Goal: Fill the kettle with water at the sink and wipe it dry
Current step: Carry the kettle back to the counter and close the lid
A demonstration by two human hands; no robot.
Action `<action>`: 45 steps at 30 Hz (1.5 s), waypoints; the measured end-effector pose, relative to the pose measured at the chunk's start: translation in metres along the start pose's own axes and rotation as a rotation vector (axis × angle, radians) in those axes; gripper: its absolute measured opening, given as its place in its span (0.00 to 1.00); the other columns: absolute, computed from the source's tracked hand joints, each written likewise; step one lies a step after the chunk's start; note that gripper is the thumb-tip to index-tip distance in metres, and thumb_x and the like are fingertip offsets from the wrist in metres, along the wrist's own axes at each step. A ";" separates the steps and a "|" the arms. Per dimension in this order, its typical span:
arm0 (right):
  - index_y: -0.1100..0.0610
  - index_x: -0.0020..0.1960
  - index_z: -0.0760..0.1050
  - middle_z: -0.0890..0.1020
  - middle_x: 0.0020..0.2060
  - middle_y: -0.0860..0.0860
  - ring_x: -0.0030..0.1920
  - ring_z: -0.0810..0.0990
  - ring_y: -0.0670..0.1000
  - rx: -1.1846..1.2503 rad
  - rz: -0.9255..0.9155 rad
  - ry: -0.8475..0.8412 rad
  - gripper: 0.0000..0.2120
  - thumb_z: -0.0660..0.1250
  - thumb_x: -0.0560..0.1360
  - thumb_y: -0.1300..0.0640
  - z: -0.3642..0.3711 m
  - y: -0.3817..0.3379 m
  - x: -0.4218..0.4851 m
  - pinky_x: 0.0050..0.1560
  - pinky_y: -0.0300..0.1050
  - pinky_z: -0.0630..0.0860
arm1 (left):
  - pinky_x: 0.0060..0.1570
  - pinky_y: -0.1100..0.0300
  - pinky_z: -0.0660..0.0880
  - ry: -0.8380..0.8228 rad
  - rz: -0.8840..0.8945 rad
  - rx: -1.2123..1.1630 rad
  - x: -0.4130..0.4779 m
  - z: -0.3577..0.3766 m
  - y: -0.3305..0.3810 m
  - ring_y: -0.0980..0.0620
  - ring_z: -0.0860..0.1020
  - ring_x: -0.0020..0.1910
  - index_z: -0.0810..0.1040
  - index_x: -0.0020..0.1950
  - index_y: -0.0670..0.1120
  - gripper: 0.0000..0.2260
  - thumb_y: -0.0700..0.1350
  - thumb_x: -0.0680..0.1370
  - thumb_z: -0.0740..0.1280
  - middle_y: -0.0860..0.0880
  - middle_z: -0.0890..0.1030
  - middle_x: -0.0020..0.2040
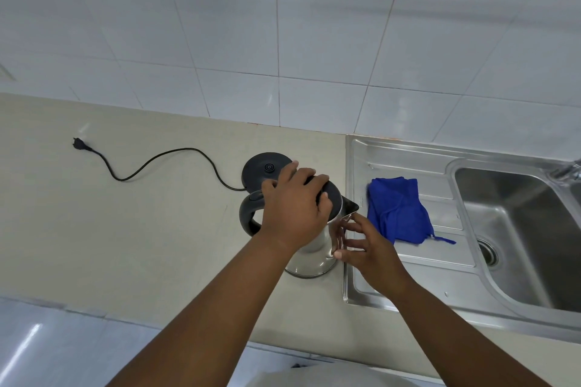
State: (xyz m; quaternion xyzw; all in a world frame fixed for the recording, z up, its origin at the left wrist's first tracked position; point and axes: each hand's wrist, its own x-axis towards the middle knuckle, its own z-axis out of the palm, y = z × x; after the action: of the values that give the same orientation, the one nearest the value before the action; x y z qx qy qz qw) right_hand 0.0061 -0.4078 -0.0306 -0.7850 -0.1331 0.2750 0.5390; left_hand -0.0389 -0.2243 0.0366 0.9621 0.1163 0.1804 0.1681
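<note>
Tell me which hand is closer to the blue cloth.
Right. The right hand touches the kettle side just left of the blue cloth; the left hand rests on the kettle lid, farther left.

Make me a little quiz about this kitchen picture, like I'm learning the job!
1. True or false: the blue cloth lies on the sink's draining board.
2. Which hand rests on the kettle's black lid: A) left hand, B) right hand?
3. Fill in: the plug of the kettle base lies loose on the ____.

Key: 1 true. 2 A; the right hand touches the kettle's shiny side below the spout. 3 counter.
</note>
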 end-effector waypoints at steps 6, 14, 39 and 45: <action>0.37 0.68 0.66 0.77 0.65 0.44 0.63 0.80 0.54 -0.009 0.003 0.011 0.36 0.79 0.70 0.61 0.000 0.000 -0.001 0.64 0.59 0.79 | 0.63 0.43 0.66 -0.024 0.030 0.002 -0.005 -0.001 -0.009 0.47 0.71 0.72 0.75 0.69 0.54 0.25 0.63 0.78 0.55 0.52 0.78 0.65; 0.42 0.73 0.65 0.77 0.66 0.45 0.64 0.79 0.54 -0.040 0.011 0.014 0.37 0.78 0.71 0.59 0.000 0.006 -0.001 0.64 0.57 0.79 | 0.69 0.42 0.65 0.007 -0.039 -0.096 -0.022 -0.011 -0.040 0.48 0.71 0.70 0.74 0.70 0.52 0.32 0.71 0.73 0.58 0.53 0.79 0.64; 0.44 0.81 0.42 0.42 0.82 0.56 0.79 0.41 0.70 -1.093 0.335 0.102 0.45 0.54 0.73 0.24 -0.080 0.055 0.129 0.71 0.79 0.49 | 0.60 0.46 0.74 -0.040 -0.096 -0.166 -0.025 -0.010 -0.048 0.52 0.70 0.63 0.73 0.69 0.52 0.31 0.68 0.72 0.62 0.54 0.76 0.65; 0.44 0.82 0.42 0.41 0.82 0.57 0.80 0.41 0.70 -1.046 0.266 0.147 0.35 0.51 0.81 0.35 -0.084 0.078 0.138 0.76 0.73 0.46 | 0.52 0.44 0.79 -0.089 -0.101 -0.233 -0.025 -0.012 -0.051 0.54 0.68 0.63 0.72 0.70 0.51 0.31 0.66 0.72 0.64 0.54 0.75 0.65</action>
State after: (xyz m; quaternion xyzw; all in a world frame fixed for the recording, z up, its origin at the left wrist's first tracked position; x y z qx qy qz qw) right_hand 0.1595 -0.4331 -0.1198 -0.9756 -0.1135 0.1822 0.0452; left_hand -0.0742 -0.1813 0.0213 0.9360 0.1353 0.1412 0.2926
